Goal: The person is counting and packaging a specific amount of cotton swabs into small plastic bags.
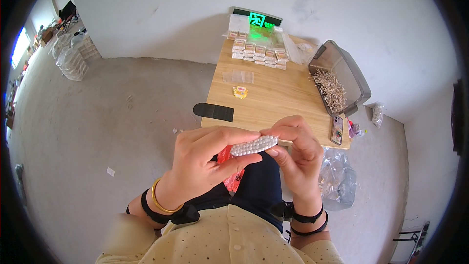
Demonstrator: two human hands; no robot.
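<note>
Between my two hands, above my lap, is a flattened bundle of cotton swabs [254,145], its white round tips packed in rows and facing up. My left hand [205,154] is closed on its left end, the thumb below and the fingers above. At the other end, my right hand [299,154] pinches the bundle between thumb and fingertips. The sticks below the tips are hidden. Beneath my left fingers, red plastic [233,178] shows over my lap.
On the wooden table [273,90] are stacked small packs [259,54], clear bags [238,77], yellow cards [240,92], a black strip [213,112] and a phone [337,129]. A grey bin [359,80] of loose swabs lies tipped at the right. A clear plastic bag [338,178] sits below.
</note>
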